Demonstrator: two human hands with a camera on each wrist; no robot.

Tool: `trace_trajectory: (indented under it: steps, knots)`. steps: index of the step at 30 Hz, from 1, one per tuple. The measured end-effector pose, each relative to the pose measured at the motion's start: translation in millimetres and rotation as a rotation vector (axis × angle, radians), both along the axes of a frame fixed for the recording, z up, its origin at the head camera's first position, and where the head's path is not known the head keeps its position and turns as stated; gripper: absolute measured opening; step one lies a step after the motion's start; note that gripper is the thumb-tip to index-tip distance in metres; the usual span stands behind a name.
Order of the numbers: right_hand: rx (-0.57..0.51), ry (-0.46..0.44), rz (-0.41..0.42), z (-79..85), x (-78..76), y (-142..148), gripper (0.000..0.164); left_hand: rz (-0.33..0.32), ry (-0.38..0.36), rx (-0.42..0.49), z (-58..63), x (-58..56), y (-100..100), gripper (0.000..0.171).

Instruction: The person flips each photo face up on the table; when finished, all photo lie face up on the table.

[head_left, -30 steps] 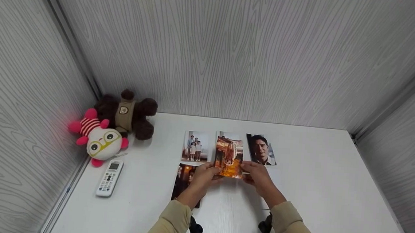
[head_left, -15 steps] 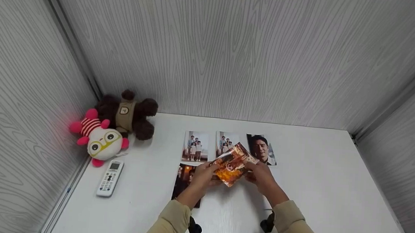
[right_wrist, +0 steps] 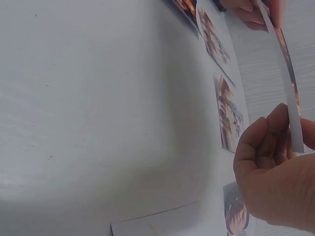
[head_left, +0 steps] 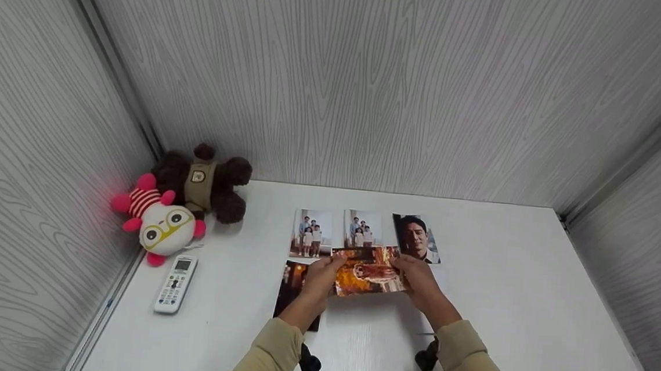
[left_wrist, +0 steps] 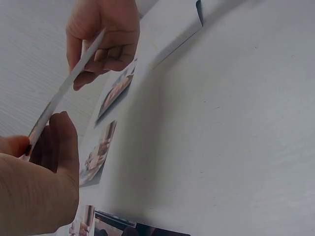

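Observation:
An orange and brown photo print (head_left: 368, 272) is held level lengthwise above the white table. My left hand (head_left: 319, 281) pinches its left end, thumb on top and fingers beneath. At the other end my right hand (head_left: 420, 282) pinches it the same way, fingers curled below the white back (right_wrist: 290, 88) in the right wrist view. Behind it lie a family photo (head_left: 311, 233), a similar family photo (head_left: 363, 228) partly covered by the held print, and a portrait photo (head_left: 418, 238). A dark photo (head_left: 288, 293) lies partly under my left forearm.
A white card (right_wrist: 162, 223) lies face down near my right hand. At the left are a dark brown plush toy (head_left: 199, 185), a pink and white plush toy (head_left: 164, 229) and a white remote control (head_left: 175, 285). Grey patterned panels (head_left: 337, 93) enclose the table.
The orange print has turned from upright to lengthwise between both hands and come slightly nearer, uncovering more of the middle family photo. The photos on the table have stayed put.

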State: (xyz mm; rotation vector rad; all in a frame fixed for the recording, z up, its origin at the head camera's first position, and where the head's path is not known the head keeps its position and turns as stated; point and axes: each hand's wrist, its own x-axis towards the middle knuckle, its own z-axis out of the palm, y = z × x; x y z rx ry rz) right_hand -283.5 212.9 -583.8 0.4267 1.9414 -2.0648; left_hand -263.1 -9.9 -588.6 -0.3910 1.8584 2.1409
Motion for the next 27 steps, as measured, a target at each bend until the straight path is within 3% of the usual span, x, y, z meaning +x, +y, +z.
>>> trace_trajectory:
  steps: [6,11,17,23,27]
  knots:
    - [-0.022,-0.006,-0.038,0.2,-0.2,0.1,0.012,0.027,-0.011,0.039,0.9,-1.8,0.6,0.045]
    - [-0.085,-0.011,-0.073,1.4,-0.6,-0.1,0.021,0.039,-0.024,0.212,1.5,-0.7,2.5,0.047]
    - [-0.157,0.024,-0.104,0.7,0.1,-2.1,0.012,0.03,-0.042,0.349,3.2,2.9,5.8,0.043]
    - [-0.173,0.049,-0.088,-1.7,0.5,-5.8,0.01,0.037,-0.016,0.371,0.9,2.1,11.0,0.021]
    - [-0.164,0.044,-0.064,-2.4,1.0,-6.5,0.014,0.051,0.001,0.344,2.0,1.8,11.3,0.022]
